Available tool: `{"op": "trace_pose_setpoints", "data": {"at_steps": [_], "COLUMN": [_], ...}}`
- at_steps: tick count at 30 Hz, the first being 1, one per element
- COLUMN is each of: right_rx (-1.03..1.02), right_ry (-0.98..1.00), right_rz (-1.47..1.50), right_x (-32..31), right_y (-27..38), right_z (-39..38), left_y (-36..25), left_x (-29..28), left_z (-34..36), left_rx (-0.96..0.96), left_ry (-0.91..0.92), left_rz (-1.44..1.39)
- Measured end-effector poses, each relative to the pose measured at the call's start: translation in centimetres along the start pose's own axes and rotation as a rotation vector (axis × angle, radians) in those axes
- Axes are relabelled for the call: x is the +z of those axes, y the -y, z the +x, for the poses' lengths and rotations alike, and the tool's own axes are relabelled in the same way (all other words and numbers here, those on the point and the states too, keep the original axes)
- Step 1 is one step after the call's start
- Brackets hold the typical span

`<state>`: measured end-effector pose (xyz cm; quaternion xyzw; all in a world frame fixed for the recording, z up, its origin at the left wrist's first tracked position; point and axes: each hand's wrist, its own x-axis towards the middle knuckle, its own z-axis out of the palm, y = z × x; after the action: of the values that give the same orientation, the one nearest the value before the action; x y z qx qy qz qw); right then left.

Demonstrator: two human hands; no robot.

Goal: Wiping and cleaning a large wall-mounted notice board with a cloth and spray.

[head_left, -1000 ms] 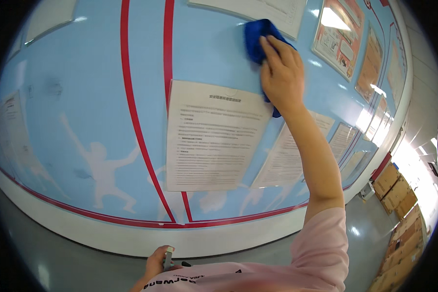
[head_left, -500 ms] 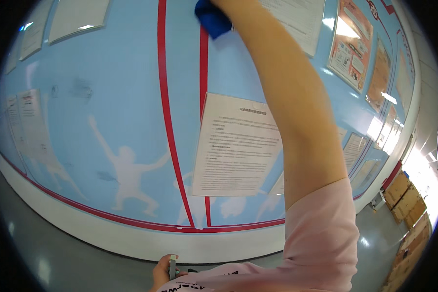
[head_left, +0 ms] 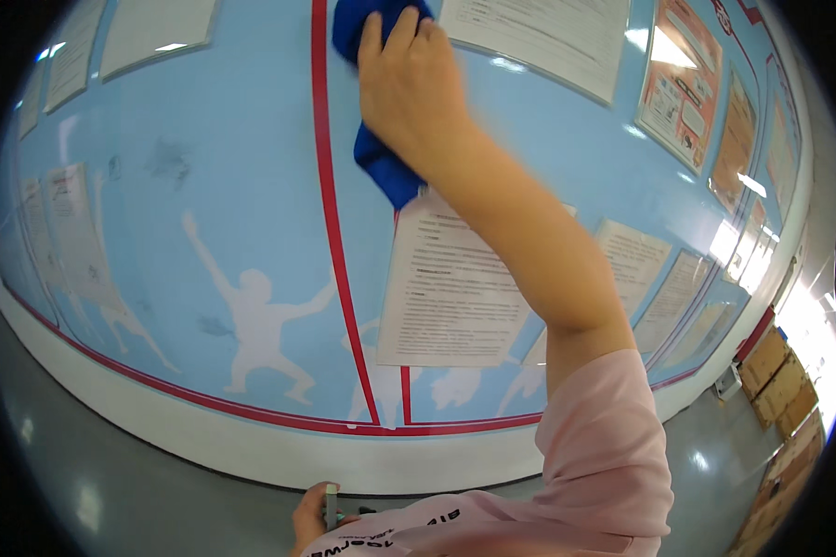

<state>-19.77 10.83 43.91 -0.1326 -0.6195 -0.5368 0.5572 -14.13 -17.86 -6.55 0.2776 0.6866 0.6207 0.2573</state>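
My right hand (head_left: 413, 97) presses a blue cloth (head_left: 385, 167) flat against the light blue wall board (head_left: 241, 139). Its fingers point upward and are spread over the cloth, which covers part of a red vertical stripe. The cloth's lower corner reaches the top edge of a printed white sheet (head_left: 455, 297) on the board. Low in the view, in front of my body, my left hand (head_left: 308, 522) is closed round a slim grey object with a pale top (head_left: 332, 509). Most of that object is hidden, so I cannot tell its kind.
More printed sheets (head_left: 539, 37) and orange-toned posters (head_left: 680, 79) hang on the board. Dark smudges (head_left: 169, 162) mark its left half. A white ledge (head_left: 251, 455) runs under it, above a grey floor. Wooden crates (head_left: 780, 381) stand at the far right.
My right hand has come down from the top edge with the blue cloth, which now shows much more fully. My left hand stays low with the grey object.
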Motion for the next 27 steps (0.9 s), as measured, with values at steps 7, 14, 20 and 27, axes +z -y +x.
{"op": "trace_pose_setpoints", "data": {"at_steps": [7, 14, 20, 27], "right_rx": [-0.250, -0.306, -0.414, -0.460], "right_ry": [-0.130, -0.012, 0.073, 0.073], "right_rz": [0.312, 0.507, 0.636, 0.620], "right_x": [0.5, -0.5, -0.7, -1.4], "right_y": [-4.5, -13.9, -14.1, -10.7], "right_z": [-4.4, -8.8, -11.1, -11.3], "left_y": [-1.2, -4.5, -4.8, -6.0], "left_x": [1.4, 4.2, 7.5, 13.2], "left_z": [1.1, 1.1, 1.1, -0.6], "left_rx": [0.097, 0.044, 0.088, 0.182], "left_ry": [0.150, 0.228, 0.243, 0.152], "left_rz": [0.184, 0.229, 0.296, 0.227]}}
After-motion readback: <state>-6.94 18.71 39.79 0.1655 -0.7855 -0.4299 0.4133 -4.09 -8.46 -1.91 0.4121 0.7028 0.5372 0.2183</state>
